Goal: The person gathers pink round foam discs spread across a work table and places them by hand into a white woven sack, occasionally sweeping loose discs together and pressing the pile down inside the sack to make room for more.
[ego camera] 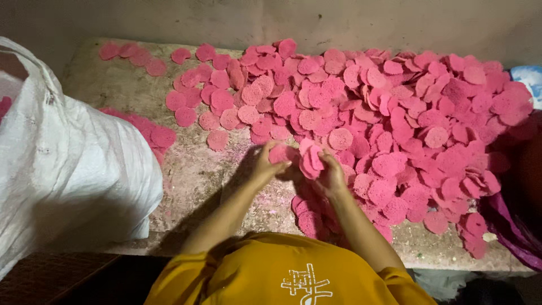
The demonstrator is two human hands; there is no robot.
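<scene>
The left hand point(264, 164) pinched a single pink disc point(278, 152) between thumb and fingertips, held up off the bench point(192, 175) just beside the other hand. The right hand point(330, 175) was curled around a small stack of discs point(310, 159) standing on edge, fingers closed on it so the pieces stayed lined up face to face. Holding the two hands so close together looked like a way to pass single discs onto the stack without reaching.

The heap of pink discs point(406, 113) lay spread across most of the bench, thick on the right and thinning to scattered single pieces toward the left, where each could be picked off flat. A white woven sack point(73, 164) stood at the left end of the bench with its mouth open, near the thinner patch of discs. The bare surface under the hands was dusted pink, and the person's yellow shirt point(282, 271) filled the bottom of the view
</scene>
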